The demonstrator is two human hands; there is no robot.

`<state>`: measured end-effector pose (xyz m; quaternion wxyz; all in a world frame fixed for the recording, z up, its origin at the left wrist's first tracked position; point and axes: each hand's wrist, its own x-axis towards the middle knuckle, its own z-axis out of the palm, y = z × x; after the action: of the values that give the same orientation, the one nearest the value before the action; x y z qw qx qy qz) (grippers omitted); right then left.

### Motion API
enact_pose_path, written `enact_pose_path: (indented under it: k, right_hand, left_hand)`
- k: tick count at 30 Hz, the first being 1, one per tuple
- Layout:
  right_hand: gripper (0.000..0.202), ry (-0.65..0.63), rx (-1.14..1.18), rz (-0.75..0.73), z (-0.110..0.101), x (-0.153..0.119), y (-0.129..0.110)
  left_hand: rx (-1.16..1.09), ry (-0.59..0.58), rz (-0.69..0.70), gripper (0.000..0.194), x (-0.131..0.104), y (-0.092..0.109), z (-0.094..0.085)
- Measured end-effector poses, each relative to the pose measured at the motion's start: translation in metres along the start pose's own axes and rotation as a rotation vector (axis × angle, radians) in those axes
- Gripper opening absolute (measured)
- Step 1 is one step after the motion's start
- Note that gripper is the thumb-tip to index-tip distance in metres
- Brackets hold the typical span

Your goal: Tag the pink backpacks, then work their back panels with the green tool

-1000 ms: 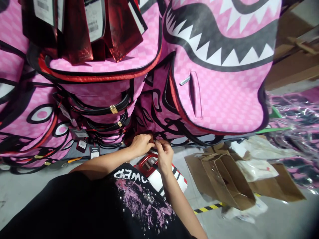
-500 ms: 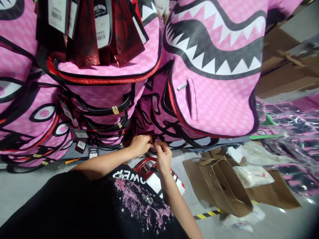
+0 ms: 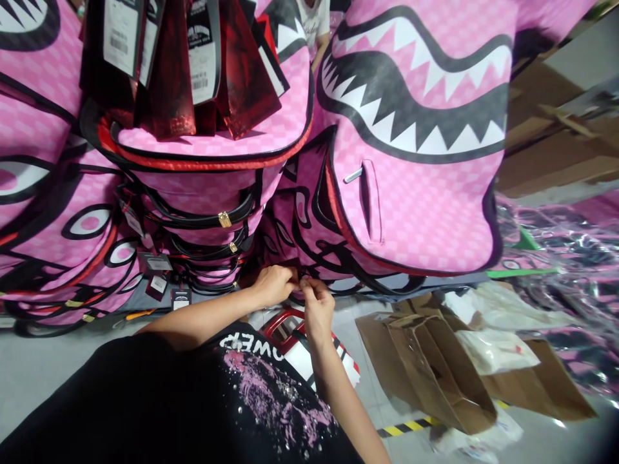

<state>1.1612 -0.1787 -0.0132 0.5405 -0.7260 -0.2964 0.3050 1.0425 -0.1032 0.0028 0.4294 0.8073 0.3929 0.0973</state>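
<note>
My left hand and my right hand are close together, low in front of the pink backpacks. The left hand is closed on what looks like a dark red hang tag, largely hidden behind it. With thumb and finger pinched, my right hand grips something too small to make out beside the left fingertips. Just above them lies the side of a pink backpack with a shark-mouth print and black straps. To the left rises a stack of pink backpacks with black handles.
Several dark red hang tags lie on top of the stack. More pink backpacks stand at left. A red-and-white bag sits below my hands. Open cardboard boxes and plastic wrap lie at right. A person is partly visible behind.
The view has shifted slightly, so the bags and tags appear a little lower. Both hands keep nearly the same pinched pose. More of the person behind shows.
</note>
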Motion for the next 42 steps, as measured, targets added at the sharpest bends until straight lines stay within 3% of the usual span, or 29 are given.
enact_pose_path:
  k: [7, 12, 15, 20, 24, 28, 32, 42]
  right_hand:
    - [0.035, -0.008, -0.067, -0.025, -0.006, -0.001, -0.007]
    - [0.047, 0.009, -0.118, 0.023, -0.012, 0.009, 0.002]
    - [0.052, -0.003, -0.158, 0.049, -0.015, 0.018, 0.008]
    - [0.053, -0.029, -0.225, 0.03, -0.02, 0.027, 0.011]
    - [0.055, -0.023, -0.228, 0.007, -0.02, 0.03, 0.013]
    - [0.056, -0.012, -0.221, 0.007, -0.021, 0.031, 0.013]
    - [0.056, -0.012, -0.22, 0.024, -0.022, 0.03, 0.011]
    - [0.057, -0.007, -0.182, 0.003, -0.02, 0.03, 0.013]
  left_hand:
    - [-0.036, 0.014, -0.01, 0.025, -0.003, 0.005, -0.005]
    - [-0.039, 0.011, 0.019, 0.023, 0.0, 0.01, -0.006]
    - [-0.018, 0.069, -0.016, 0.027, 0.002, 0.012, -0.004]
    - [-0.092, 0.05, 0.016, 0.032, 0.002, 0.015, -0.003]
    - [-0.084, 0.106, -0.024, 0.031, 0.002, 0.016, -0.004]
    - [-0.122, 0.057, 0.022, 0.033, 0.002, 0.018, -0.007]
    - [-0.082, 0.112, -0.03, 0.031, 0.003, 0.019, -0.006]
    - [-0.063, 0.097, 0.048, 0.031, 0.005, 0.02, -0.007]
